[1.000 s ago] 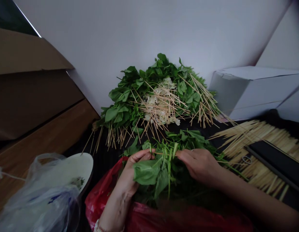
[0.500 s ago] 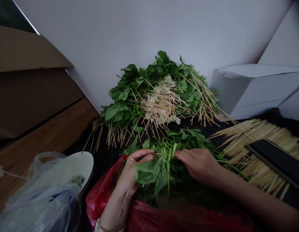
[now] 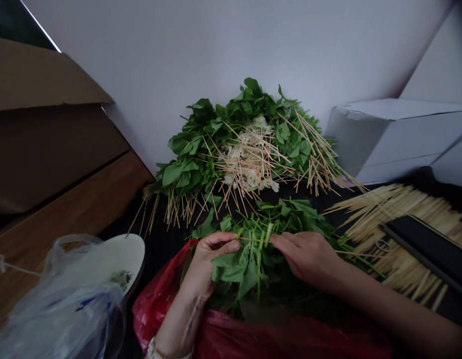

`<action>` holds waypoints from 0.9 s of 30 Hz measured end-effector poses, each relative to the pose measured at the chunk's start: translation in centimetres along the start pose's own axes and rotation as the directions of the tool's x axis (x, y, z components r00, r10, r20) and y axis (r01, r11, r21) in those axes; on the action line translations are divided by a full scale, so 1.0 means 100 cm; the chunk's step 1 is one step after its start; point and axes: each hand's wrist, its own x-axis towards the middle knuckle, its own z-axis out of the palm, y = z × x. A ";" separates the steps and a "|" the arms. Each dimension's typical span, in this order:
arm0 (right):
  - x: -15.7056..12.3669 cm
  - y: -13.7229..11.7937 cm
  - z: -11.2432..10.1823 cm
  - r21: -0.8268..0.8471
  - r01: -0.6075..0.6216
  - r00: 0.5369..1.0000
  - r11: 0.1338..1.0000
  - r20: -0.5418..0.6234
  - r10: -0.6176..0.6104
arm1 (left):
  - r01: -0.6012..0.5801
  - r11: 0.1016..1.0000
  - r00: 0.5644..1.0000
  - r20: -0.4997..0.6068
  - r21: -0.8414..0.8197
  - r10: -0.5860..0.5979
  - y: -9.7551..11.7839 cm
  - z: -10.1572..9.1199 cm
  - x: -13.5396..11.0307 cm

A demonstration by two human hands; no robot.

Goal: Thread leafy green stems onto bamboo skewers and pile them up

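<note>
Two-handed over the red bag (image 3: 156,289): pinching greens (image 3: 239,233) in the left hand (image 3: 212,254), gripping the skewer (image 3: 246,239) in the right hand (image 3: 313,254), with stems (image 3: 260,247) threaded between. Likely light and crisp, apt to split; best held by the stiff skewer, clear of soft leaves (image 3: 231,268)

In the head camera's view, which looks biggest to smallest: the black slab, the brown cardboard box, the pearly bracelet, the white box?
Largest to smallest:
brown cardboard box
white box
black slab
pearly bracelet
Both boxes are cut off by the picture's edges.
</note>
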 end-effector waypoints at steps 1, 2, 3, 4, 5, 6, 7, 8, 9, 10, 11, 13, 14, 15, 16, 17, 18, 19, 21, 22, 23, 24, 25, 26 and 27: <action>0.000 0.000 0.000 0.000 0.001 1.000 1.000 0.001 -0.001 | 0.000 1.000 1.000 0.000 0.000 0.000 0.000 0.000 0.000; 0.000 0.000 0.000 -0.002 0.003 1.000 1.000 -0.002 -0.003 | -0.001 1.000 1.000 0.001 0.000 0.001 0.000 0.000 0.000; -0.001 0.000 0.001 -0.003 0.005 1.000 1.000 -0.004 -0.005 | -0.002 1.000 1.000 0.001 -0.001 0.002 -0.001 0.000 0.000; -0.001 0.000 0.001 -0.004 0.008 1.000 1.000 -0.006 -0.008 | 0.000 1.000 1.000 0.005 -0.001 0.000 -0.001 0.000 0.000; -0.001 -0.001 0.001 -0.005 0.012 1.000 1.000 -0.008 -0.012 | 0.003 1.000 1.000 0.013 0.004 -0.003 -0.002 0.001 0.000; -0.001 -0.001 0.001 -0.006 0.015 1.000 1.000 -0.010 -0.015 | 0.004 1.000 1.000 0.023 0.014 -0.005 -0.003 0.002 0.000; -0.001 -0.001 0.001 -0.008 0.019 1.000 1.000 -0.013 -0.019 | 0.002 1.000 0.999 0.036 0.028 -0.003 -0.003 0.003 0.000; 0.000 -0.002 0.000 -0.012 0.023 1.000 1.000 -0.019 -0.023 | -0.004 0.999 0.999 0.050 0.044 0.001 -0.004 0.004 0.000; 0.000 -0.002 0.000 -0.016 0.028 0.999 0.999 -0.028 -0.028 | -0.013 0.998 0.998 0.062 0.058 0.009 -0.005 0.005 -0.001; 0.001 -0.003 0.000 -0.019 0.031 0.999 0.999 -0.035 -0.032 | -0.022 0.997 0.997 0.069 0.070 0.018 -0.006 0.006 -0.001; 0.001 -0.004 0.000 -0.021 0.032 0.999 0.999 -0.042 -0.033 | -0.033 0.996 0.997 0.072 0.081 0.027 -0.006 0.006 -0.001; 0.002 -0.005 0.000 -0.015 0.032 0.998 0.999 -0.047 -0.033 | -0.059 0.993 0.996 0.071 0.103 0.051 -0.007 0.007 -0.002; 0.003 -0.006 0.000 -0.013 0.032 0.998 0.999 -0.047 -0.032 | -0.074 0.991 0.995 0.072 0.115 0.066 -0.008 0.007 -0.002; 0.003 -0.006 0.000 -0.011 0.031 0.998 0.999 -0.046 -0.031 | -0.088 0.988 0.994 0.074 0.125 0.080 -0.008 0.006 -0.002; 0.003 -0.005 0.000 -0.012 0.031 0.998 0.999 -0.049 -0.032 | -0.097 0.987 0.993 0.078 0.129 0.088 -0.009 0.006 -0.002; 0.003 -0.004 0.000 -0.015 0.032 0.998 0.999 -0.057 -0.032 | -0.102 0.986 0.992 0.081 0.129 0.092 -0.009 0.005 -0.002; 0.003 -0.002 -0.001 -0.022 0.030 0.996 0.999 -0.079 -0.032 | -0.101 0.987 0.992 0.086 0.125 0.090 -0.010 0.004 -0.001; 0.003 0.002 -0.002 -0.030 0.021 0.993 0.999 -0.117 -0.025 | -0.102 0.988 0.992 0.088 0.115 0.092 -0.010 0.004 0.000; 0.002 0.010 -0.008 -0.051 -0.020 0.975 0.998 -0.223 0.008 | -0.130 0.988 0.990 0.072 0.085 0.125 -0.009 0.002 0.003; 0.002 0.015 -0.012 -0.062 -0.060 0.958 0.996 -0.282 0.040 | -0.159 0.984 0.986 0.054 0.074 0.156 -0.009 0.000 0.004; 0.002 0.021 -0.016 -0.069 -0.114 0.939 0.991 -0.333 0.084 | -0.194 0.979 0.981 0.032 0.071 0.192 -0.008 -0.001 0.006; 0.002 0.026 -0.021 -0.069 -0.180 0.914 0.981 -0.380 0.141 | -0.224 0.972 0.975 0.013 0.077 0.223 -0.008 -0.002 0.008; 0.002 0.031 -0.026 -0.052 -0.257 0.883 0.965 -0.419 0.213 | -0.248 0.964 0.968 0.003 0.095 0.249 -0.008 -0.003 0.009; 0.002 0.035 -0.031 -0.020 -0.332 0.842 0.943 -0.456 0.287 | -0.265 0.956 0.964 0.005 0.127 0.266 -0.008 -0.004 0.010; 0.002 0.039 -0.036 0.018 -0.397 0.796 0.918 -0.491 0.354 | -0.277 0.946 0.960 0.018 0.169 0.278 -0.008 -0.004 0.010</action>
